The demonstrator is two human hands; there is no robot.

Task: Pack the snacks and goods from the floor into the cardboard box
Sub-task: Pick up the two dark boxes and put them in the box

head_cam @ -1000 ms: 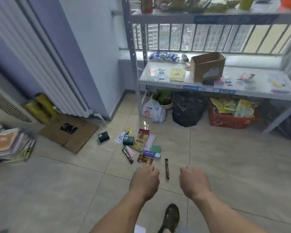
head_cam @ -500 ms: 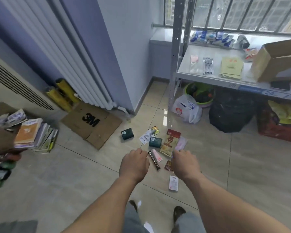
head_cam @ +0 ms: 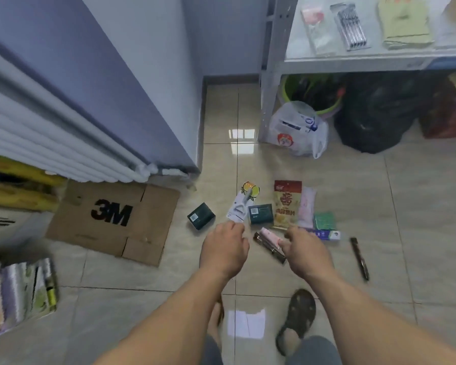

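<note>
Both hands reach low over the snacks strewn on the floor beside the flattened 3M cardboard [head_cam: 113, 219], left hand [head_cam: 225, 248] and right hand [head_cam: 306, 252] with fingers loosely curled, seemingly empty, ready to gather.

dark green box [head_cam: 201, 219], red and yellow snack bag [head_cam: 287, 204], pale pink packet [head_cam: 306, 208], brown flattened cardboard [head_cam: 113, 218] with black lettering, beige glossy floor tiles [head_cam: 406, 206]

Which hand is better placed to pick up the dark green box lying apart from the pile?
Left. The left hand hangs just beside the dark green box, empty. The right hand is over the pink packet, farther off.
</note>
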